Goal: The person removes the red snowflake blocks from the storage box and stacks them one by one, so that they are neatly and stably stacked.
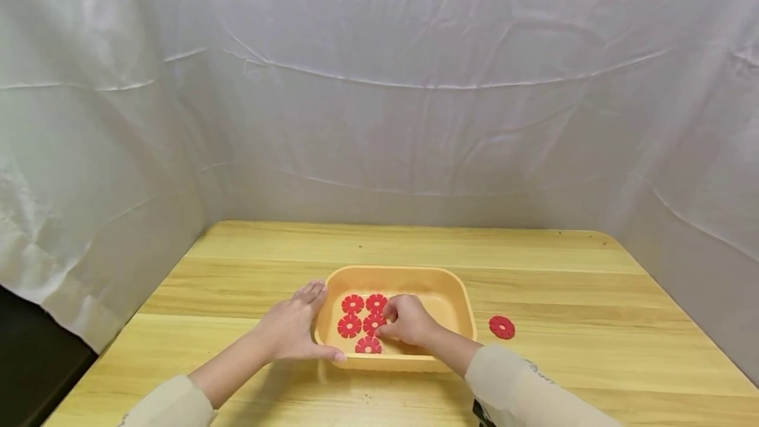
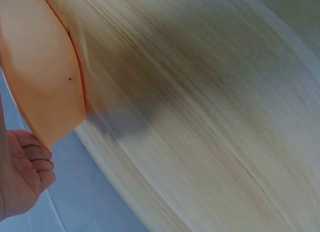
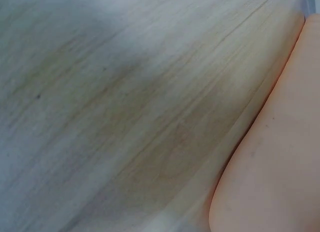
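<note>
Your right hand [image 1: 409,320], fingers curled pinching 1 red disc [image 1: 375,323] among 5 inside the orange tray [image 1: 456,302], sits nearer; your left hand [image 1: 293,329] lies flat-fingered against the tray's left wall.

A pale wooden table [image 1: 534,262] with a lengthwise grain of light and slightly darker yellow bands fills the lower part of the head view, its far corners rounded. Behind it and along both sides hangs a white cloth backdrop [image 1: 379,84], creased and wrinkled, closing off the space like three walls. At the lower left, below the cloth's edge, a dark gap [image 1: 35,361] shows. The light is soft and even, with only faint shadows on the tabletop.
</note>
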The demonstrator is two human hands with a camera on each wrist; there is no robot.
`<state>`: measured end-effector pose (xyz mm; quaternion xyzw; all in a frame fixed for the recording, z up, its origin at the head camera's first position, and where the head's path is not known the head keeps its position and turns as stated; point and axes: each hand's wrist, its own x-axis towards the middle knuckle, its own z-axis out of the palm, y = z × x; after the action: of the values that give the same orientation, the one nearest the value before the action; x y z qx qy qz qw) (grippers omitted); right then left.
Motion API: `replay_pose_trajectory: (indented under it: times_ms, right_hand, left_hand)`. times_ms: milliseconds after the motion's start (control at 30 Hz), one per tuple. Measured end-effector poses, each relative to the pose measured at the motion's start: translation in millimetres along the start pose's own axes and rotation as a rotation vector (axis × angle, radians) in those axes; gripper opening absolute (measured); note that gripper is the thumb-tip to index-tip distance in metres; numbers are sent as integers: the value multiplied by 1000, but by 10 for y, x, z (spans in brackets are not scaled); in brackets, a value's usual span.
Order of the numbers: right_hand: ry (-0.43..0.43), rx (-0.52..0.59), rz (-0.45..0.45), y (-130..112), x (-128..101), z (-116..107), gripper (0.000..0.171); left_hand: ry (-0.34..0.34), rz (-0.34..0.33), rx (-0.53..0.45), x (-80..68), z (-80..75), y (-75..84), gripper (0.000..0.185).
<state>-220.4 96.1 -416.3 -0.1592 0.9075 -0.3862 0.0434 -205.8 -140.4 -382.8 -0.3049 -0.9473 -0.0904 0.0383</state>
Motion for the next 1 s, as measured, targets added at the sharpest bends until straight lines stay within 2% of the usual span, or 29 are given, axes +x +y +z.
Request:
replay_pose_trajectory:
  times_ms: [500, 1000]
  right_hand:
    - [-6, -40, -41, -7, 12, 7, 23]
    - [-5, -33, -21, -30, 2, -14, 20]
  left_hand:
    - [-7, -15, -5, 4, -3, 3, 115]
    - [-19, -13, -6, -1, -8, 4, 116]
